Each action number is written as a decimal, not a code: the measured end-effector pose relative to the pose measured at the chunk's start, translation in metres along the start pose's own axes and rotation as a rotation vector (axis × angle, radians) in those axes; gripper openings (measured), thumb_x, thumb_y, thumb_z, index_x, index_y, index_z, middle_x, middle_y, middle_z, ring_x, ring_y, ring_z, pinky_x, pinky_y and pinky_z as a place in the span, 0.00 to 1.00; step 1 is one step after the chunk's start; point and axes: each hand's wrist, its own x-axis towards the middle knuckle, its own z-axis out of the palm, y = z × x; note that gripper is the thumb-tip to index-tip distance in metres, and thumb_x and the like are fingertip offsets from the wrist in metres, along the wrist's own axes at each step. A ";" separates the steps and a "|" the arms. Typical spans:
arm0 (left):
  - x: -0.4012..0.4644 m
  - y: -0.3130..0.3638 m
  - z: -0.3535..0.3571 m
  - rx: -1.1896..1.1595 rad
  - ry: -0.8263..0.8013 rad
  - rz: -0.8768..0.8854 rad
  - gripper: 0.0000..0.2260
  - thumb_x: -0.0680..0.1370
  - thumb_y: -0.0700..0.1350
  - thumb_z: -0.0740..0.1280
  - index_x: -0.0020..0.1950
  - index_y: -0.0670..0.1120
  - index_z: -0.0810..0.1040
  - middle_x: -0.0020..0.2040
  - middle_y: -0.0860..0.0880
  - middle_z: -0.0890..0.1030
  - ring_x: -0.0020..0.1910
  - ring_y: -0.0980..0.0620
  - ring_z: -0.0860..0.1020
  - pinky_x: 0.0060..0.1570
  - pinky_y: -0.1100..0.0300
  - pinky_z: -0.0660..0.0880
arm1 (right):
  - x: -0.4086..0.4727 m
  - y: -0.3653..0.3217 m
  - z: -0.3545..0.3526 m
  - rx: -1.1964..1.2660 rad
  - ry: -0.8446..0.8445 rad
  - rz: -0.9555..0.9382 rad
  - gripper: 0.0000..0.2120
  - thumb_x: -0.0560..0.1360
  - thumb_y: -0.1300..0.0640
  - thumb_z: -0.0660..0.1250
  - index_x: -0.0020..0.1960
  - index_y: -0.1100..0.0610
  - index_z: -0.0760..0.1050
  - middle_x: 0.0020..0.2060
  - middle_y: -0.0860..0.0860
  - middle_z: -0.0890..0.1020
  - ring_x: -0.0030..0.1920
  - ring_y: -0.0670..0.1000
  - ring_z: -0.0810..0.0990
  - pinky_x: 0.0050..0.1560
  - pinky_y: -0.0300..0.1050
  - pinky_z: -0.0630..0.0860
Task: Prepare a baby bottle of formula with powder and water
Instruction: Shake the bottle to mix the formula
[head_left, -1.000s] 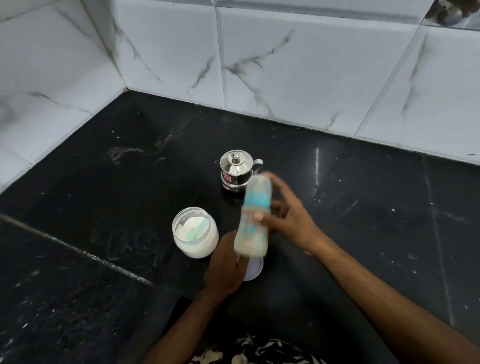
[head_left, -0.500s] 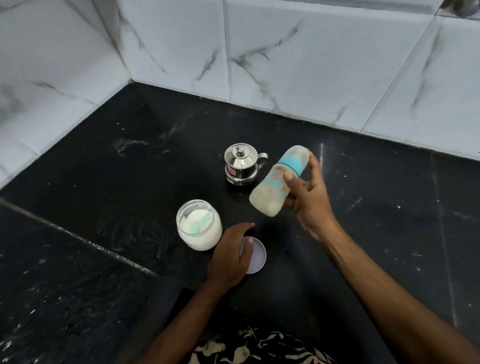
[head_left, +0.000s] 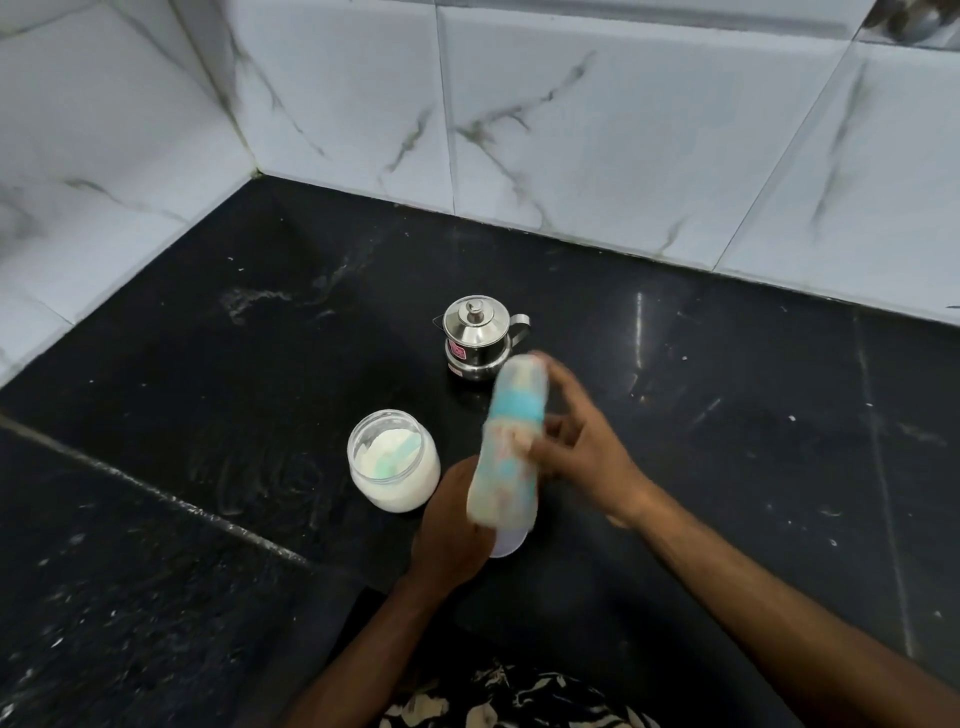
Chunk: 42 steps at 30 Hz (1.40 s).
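Note:
My right hand (head_left: 582, 447) grips a baby bottle (head_left: 511, 441) with a teal collar and milky liquid inside; it is blurred, held nearly upright above the counter. An open jar of white powder (head_left: 393, 460) with a teal scoop inside stands left of the bottle. My left hand (head_left: 449, 525) rests on the black counter (head_left: 208, 395) on a round white lid (head_left: 506, 543), which is mostly hidden by the hand and the bottle. A small steel pot (head_left: 480, 338) with its lid on stands behind the bottle.
White marble-look tile walls (head_left: 571, 130) close the counter at the back and left, meeting in a corner. A seam runs across the counter at the left. Patterned cloth shows at the bottom edge.
My right hand has swung the bottle from tilted to the right back to nearly upright and closer to me, over the lid. My left hand stays on the lid.

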 end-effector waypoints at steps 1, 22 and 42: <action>-0.001 0.003 -0.001 -0.031 -0.032 -0.045 0.22 0.71 0.33 0.71 0.63 0.46 0.72 0.56 0.53 0.76 0.57 0.56 0.74 0.58 0.68 0.67 | -0.004 0.003 0.003 -0.050 -0.078 0.011 0.40 0.68 0.62 0.77 0.72 0.45 0.60 0.52 0.51 0.85 0.52 0.55 0.84 0.44 0.48 0.81; 0.003 0.002 0.000 0.028 0.035 0.096 0.12 0.78 0.44 0.64 0.62 0.50 0.74 0.58 0.52 0.77 0.58 0.53 0.75 0.60 0.71 0.65 | 0.008 -0.010 -0.003 0.084 0.157 -0.041 0.36 0.69 0.57 0.77 0.70 0.43 0.63 0.52 0.55 0.84 0.52 0.56 0.84 0.43 0.52 0.82; 0.003 -0.003 0.003 0.057 0.017 0.098 0.15 0.79 0.48 0.60 0.63 0.46 0.75 0.59 0.48 0.78 0.59 0.54 0.75 0.61 0.63 0.69 | 0.027 -0.016 -0.005 -0.238 0.137 -0.138 0.44 0.71 0.67 0.73 0.77 0.48 0.51 0.58 0.52 0.80 0.56 0.52 0.83 0.52 0.46 0.81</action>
